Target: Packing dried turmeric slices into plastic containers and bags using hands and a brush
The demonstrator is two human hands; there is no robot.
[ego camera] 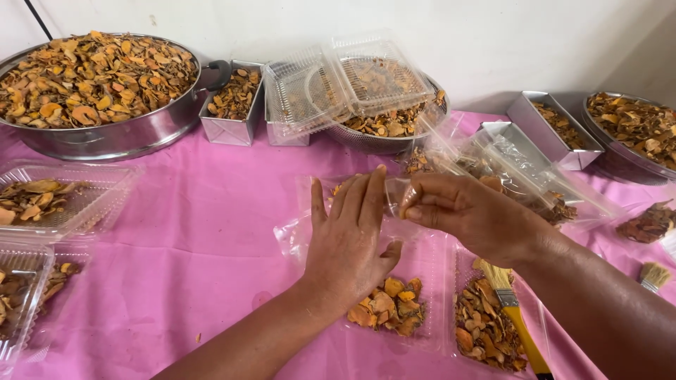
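nearest, on the pink-covered desk [197,232], two clear trays of dried orange slices: one [387,309] under the left wrist, one [486,327] to its right with a yellow-handled brush [517,320] lying across it. just above, the left hand [348,236], fingers spread flat and wide, holding nothing, pressed on a clear plastic bag [303,236] spread on the desk. beside it, the right hand [468,211], grip narrow, thumb and fingers pinched on the bag's upper edge near the left fingertips. at the left edge, two more clear trays [63,204] partly filled with slices, a lower one [21,288] cut off by the frame. at the right edge, a loose heap of slices [644,224] and a second brush [655,276]. behind the hands, crumpled clear bags [514,169] holding some slices. farther back, a large steel pan [105,134] heaped with slices at the left, a small metal tin [229,123] beside it, empty clear trays [338,81] stacked over a steel sieve bowl [380,137], another tin [556,130] and a steel bowl [630,151] of slices at the right. last, a white wall [493,42].
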